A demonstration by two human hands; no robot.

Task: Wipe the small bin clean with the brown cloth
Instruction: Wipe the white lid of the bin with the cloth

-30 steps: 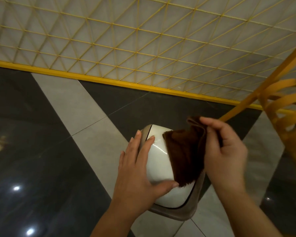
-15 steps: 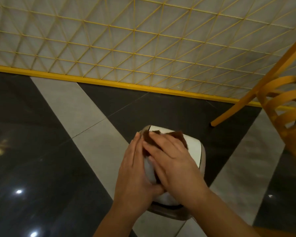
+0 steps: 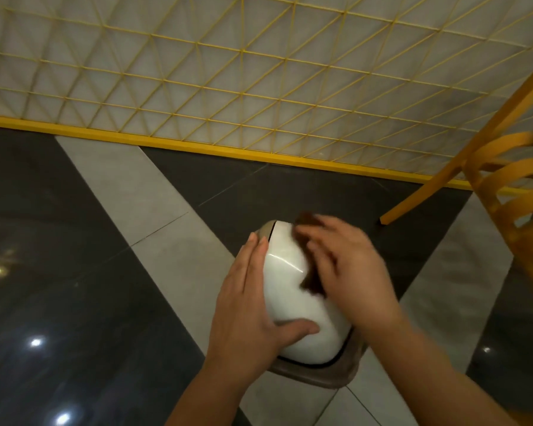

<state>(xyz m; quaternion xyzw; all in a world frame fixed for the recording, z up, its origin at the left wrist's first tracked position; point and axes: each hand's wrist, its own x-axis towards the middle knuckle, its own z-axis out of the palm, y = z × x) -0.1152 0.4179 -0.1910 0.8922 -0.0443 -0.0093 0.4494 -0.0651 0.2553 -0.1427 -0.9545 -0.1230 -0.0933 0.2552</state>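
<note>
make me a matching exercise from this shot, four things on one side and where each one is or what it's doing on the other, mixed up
Things
1. left hand
2. right hand
3. brown cloth
4. yellow chair

Places or states
A. stands on the floor at the right edge of the view
B. lies flat against the left side of the small bin, thumb across the lid
C. is pressed between a hand and the white lid
D. is blurred, pressing down on the top of the bin

Pairs: 1-B, 2-D, 3-C, 4-A
</note>
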